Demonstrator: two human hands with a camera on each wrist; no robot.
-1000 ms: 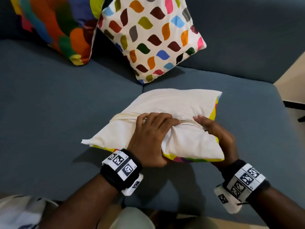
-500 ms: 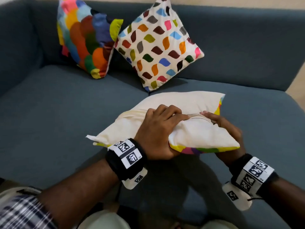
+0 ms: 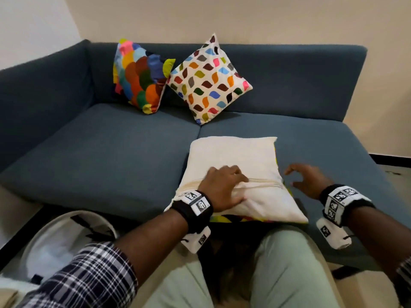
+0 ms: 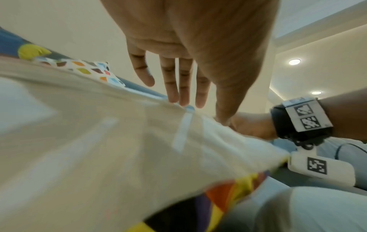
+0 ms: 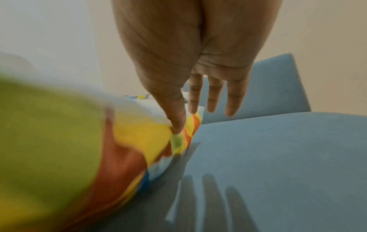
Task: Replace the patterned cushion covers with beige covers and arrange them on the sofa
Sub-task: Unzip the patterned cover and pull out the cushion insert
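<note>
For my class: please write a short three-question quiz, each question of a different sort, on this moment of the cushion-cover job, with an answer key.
1. True or false: the right hand grips the beige-covered cushion.
2. Multiple choice: how many patterned cushions lean against the sofa backrest? A) one B) two C) three
3. Fill in: the left hand rests on the beige cover beside its ______.

Key
1. False: it hovers open beside the cushion's right edge, fingers spread.
2. B: the scale-patterned cushion and the leaf-patterned cushion.
3. Zipper: the seam runs across the cover from under the hand.
</note>
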